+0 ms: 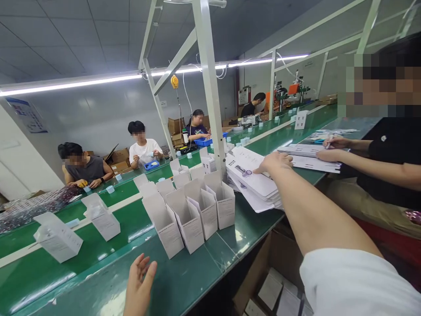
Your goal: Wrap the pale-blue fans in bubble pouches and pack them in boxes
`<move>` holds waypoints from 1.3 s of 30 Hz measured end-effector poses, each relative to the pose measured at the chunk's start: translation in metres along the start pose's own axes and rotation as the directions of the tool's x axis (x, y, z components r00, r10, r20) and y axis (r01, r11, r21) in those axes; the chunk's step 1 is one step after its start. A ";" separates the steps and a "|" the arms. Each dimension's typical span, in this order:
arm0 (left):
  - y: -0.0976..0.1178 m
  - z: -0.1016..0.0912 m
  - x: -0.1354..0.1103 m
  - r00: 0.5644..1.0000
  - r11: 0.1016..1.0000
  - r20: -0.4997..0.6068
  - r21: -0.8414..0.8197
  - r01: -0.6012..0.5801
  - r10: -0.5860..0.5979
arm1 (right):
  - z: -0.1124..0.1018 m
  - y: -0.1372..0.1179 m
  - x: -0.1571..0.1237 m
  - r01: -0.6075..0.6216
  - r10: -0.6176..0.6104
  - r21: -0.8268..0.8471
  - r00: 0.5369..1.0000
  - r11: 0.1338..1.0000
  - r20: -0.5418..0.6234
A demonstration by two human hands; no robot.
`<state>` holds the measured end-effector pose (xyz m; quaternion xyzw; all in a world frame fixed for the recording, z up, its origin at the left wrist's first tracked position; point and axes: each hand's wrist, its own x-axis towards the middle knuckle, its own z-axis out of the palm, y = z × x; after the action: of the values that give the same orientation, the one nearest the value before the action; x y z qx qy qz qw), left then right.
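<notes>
Near the front edge of a long, glossy green workbench (187,287), right of centre: a loose, uneven stack of flat white printed cardboard cartons (245,175), with a small grey-and-purple picture on the topmost. Over the right end of the stack: the bare right hand (274,163), arm stretched out from a short white sleeve (355,281), thumb spread away from the fingers; fingertips partly hidden, so cannot tell any grip on a carton.

Just left of the stack: a tight cluster of upright, open-topped white cardboard boxes (194,230), four in the front row, flaps raised, fine grey print on the sides. In front of the cluster and to the left, nearer the bench's front edge: the bare left hand (140,281), free of any object, fingers loosely curled, thumb apart.

Farther left, on a flat green belt (130,224): two separate white boxes (107,224), clear plastic showing at the tops. Right of the stack: a co-worker in a black top (388,153), hands at a second pile of flat white cartons (311,164). Below the bench's front edge: a large brown cardboard carton (255,276) with white boxes inside. Behind the stack: a pale metal post (210,87). Along the bench's far edge: four seated people (146,149), and small pale-blue cups (110,189).
</notes>
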<state>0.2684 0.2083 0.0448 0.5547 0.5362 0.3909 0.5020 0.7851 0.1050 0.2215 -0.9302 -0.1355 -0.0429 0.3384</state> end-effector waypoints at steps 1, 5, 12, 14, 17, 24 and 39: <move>0.004 -0.004 -0.002 0.999 0.999 -0.015 -0.005 0.046 -0.046 | -0.004 0.000 0.000 0.004 -0.004 0.014 1.000 1.000 0.006; 0.021 -0.016 -0.012 0.991 0.996 0.096 0.002 0.092 -0.092 | -0.040 0.012 -0.015 0.045 -0.048 0.119 0.999 0.992 0.020; 0.071 0.002 -0.075 0.894 0.913 0.209 0.008 -0.407 0.397 | -0.079 0.087 -0.205 0.478 -0.406 0.336 0.875 0.811 -0.265; 0.088 0.014 -0.090 0.769 0.796 0.234 -0.032 -0.605 0.594 | -0.062 0.099 -0.272 0.607 -0.597 0.412 0.784 0.679 -0.172; 0.102 0.029 -0.092 0.659 0.678 0.221 -0.018 -0.735 0.719 | -0.026 0.100 -0.340 0.648 -0.797 0.569 0.604 0.507 0.022; 0.079 -0.006 -0.079 0.936 0.923 0.152 0.179 -0.341 0.317 | 0.034 0.075 -0.383 0.554 -0.888 0.741 0.442 0.379 0.123; 0.055 -0.112 -0.090 0.969 0.955 0.214 0.238 -0.176 0.126 | 0.084 0.064 -0.400 0.534 -0.960 0.798 0.157 0.281 0.233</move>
<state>0.1601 0.1393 0.1294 0.6900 0.4856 0.2993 0.4455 0.4179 0.0224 0.0486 -0.5058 -0.7271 0.1794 0.4282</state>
